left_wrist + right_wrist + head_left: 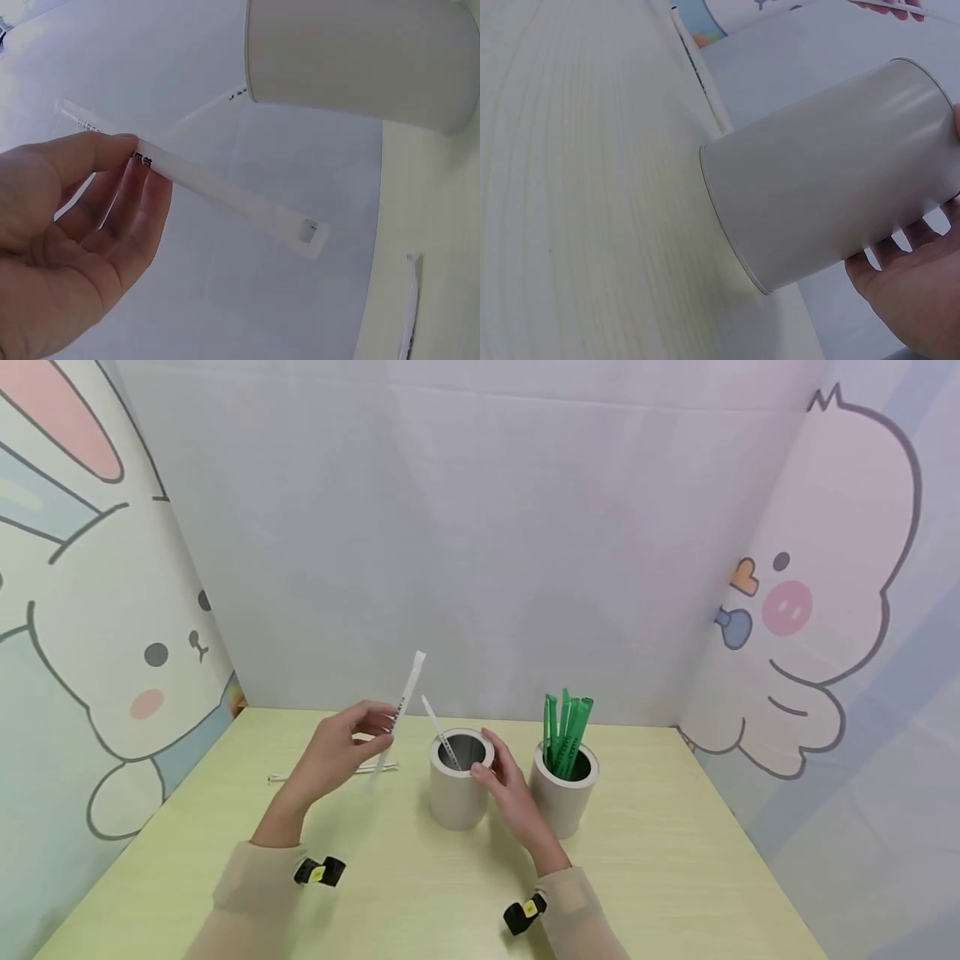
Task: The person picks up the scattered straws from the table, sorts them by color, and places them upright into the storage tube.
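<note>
My left hand (pixel 347 747) pinches a white paper-wrapped straw (pixel 217 190) between thumb and fingertips. The straw is held tilted above the table, left of a light grey cylindrical holder (pixel 453 800). Around the upper right side of that holder curls my right hand (pixel 512 783), its thumb at the rim. In the right wrist view the fingers (pixel 889 251) lie along the holder's wall. One white wrapped straw (pixel 441 731) leans inside this holder. Behind my left hand, at least one more white straw (pixel 386 767) lies on the table, partly hidden.
A second grey holder (pixel 564 806) with several green-wrapped straws (pixel 567 735) stands just right of my right hand. The pale yellow table (pixel 420 902) ends at a light curtain (pixel 465 543) behind. Cartoon-printed curtains hang at both sides.
</note>
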`<action>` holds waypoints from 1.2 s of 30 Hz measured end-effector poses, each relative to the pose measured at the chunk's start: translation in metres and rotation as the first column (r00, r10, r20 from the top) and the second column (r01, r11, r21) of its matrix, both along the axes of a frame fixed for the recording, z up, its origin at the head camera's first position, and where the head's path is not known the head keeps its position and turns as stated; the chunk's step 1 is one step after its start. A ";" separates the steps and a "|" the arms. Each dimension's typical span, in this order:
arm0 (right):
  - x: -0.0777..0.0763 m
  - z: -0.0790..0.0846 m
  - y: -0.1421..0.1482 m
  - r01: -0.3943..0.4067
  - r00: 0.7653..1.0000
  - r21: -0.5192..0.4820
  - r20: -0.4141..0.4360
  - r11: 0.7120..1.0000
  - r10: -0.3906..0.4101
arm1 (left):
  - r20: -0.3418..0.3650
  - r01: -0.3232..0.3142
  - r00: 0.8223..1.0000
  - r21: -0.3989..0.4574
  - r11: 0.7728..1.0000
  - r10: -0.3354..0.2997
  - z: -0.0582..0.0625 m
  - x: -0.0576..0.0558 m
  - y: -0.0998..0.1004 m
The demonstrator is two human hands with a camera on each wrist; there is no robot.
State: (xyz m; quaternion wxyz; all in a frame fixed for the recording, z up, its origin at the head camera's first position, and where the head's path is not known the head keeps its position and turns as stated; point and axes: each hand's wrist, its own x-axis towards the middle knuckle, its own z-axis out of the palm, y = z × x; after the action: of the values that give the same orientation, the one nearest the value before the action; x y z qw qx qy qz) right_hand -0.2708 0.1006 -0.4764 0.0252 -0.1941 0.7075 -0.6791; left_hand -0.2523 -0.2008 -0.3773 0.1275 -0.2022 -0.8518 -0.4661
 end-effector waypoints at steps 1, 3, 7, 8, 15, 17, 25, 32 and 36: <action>0.000 0.000 0.000 0.000 1.000 0.001 0.000 1.000 0.000 | 0.003 -0.003 1.000 0.020 1.000 0.003 0.001 0.000 0.004; 0.000 0.000 0.001 -0.001 1.000 0.000 0.005 1.000 0.001 | 0.008 -0.015 1.000 0.058 0.998 0.015 0.002 0.001 0.012; 0.000 0.000 0.001 -0.002 1.000 0.003 0.010 1.000 0.002 | 0.013 -0.041 0.999 0.157 0.987 0.040 0.005 0.001 0.026; -0.001 -0.001 0.001 -0.002 1.000 0.003 0.011 1.000 0.002 | 0.016 -0.048 0.999 0.184 0.982 0.046 0.006 0.001 0.029; 0.000 0.000 0.000 -0.001 1.000 0.010 0.011 1.000 0.001 | 0.031 -0.056 0.998 0.388 0.920 0.048 0.011 -0.002 0.047; 0.000 0.001 0.000 0.001 1.000 0.010 0.013 1.000 -0.001 | 0.017 -0.051 0.999 0.444 0.895 0.048 0.012 -0.004 0.052; 0.001 0.001 -0.001 0.005 1.000 0.005 0.020 1.000 -0.005 | -0.023 -0.051 0.996 0.612 0.790 0.082 0.010 -0.009 0.068; 0.002 0.002 -0.001 0.007 1.000 0.001 0.017 1.000 -0.007 | -0.012 -0.075 0.994 0.670 0.739 0.112 0.004 -0.012 0.076; 0.001 0.002 0.001 0.000 1.000 0.000 0.015 1.000 0.000 | 0.000 -0.073 0.995 0.675 0.735 0.100 -0.001 -0.015 0.080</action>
State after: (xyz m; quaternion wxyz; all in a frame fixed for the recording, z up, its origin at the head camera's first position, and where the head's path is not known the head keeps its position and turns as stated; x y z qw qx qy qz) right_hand -0.2697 0.1013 -0.4746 0.0305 -0.1888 0.7074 -0.6805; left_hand -0.2677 -0.1207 -0.3788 0.2289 -0.1110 -0.6318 -0.7322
